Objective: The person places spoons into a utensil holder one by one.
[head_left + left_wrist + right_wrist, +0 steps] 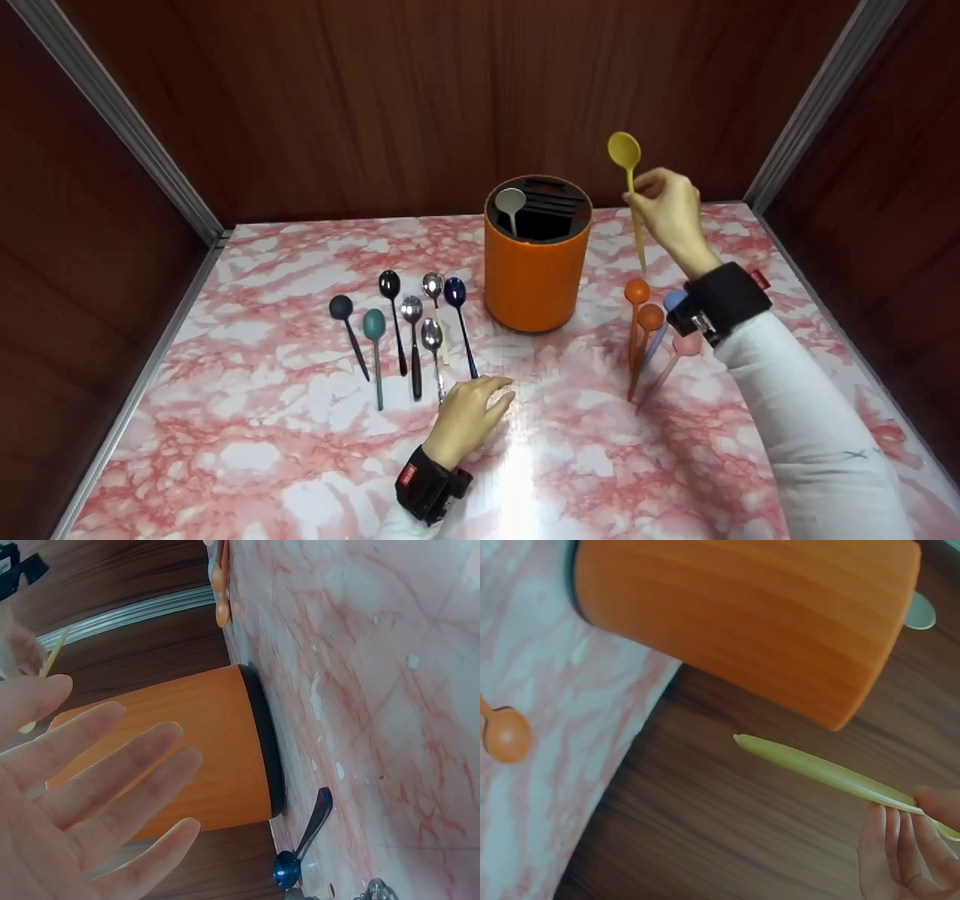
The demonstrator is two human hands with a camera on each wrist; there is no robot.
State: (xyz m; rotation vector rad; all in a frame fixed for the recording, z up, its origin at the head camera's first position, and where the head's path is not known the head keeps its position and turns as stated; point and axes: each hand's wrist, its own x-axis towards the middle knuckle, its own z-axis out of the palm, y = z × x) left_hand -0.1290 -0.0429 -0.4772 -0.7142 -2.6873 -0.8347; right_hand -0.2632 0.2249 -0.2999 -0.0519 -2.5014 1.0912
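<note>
A yellow spoon (pixel 624 150) is pinched upright, bowl on top, between the thumb and fingers of my right hand (pixel 667 210). In the right wrist view its handle (pixel 817 769) points toward the orange cylindrical holder (pixel 534 281), apart from it. A pale grey spoon (pixel 511 201) stands in the holder's black slotted top. My left hand (pixel 469 412) hovers low over the table's front middle, fingers spread and holding nothing, as the left wrist view shows. Closest to it are the dark blue spoon (pixel 455 292) and a silver spoon (pixel 432 335).
Left of the holder lie several more spoons, among them a teal one (pixel 374 324) and a black one (pixel 389 285). Two orange spoons (pixel 637 291), a light blue one (pixel 674 299) and a pink one (pixel 686 345) lie below my right wrist. Brown panels (pixel 360 112) wall the marbled table.
</note>
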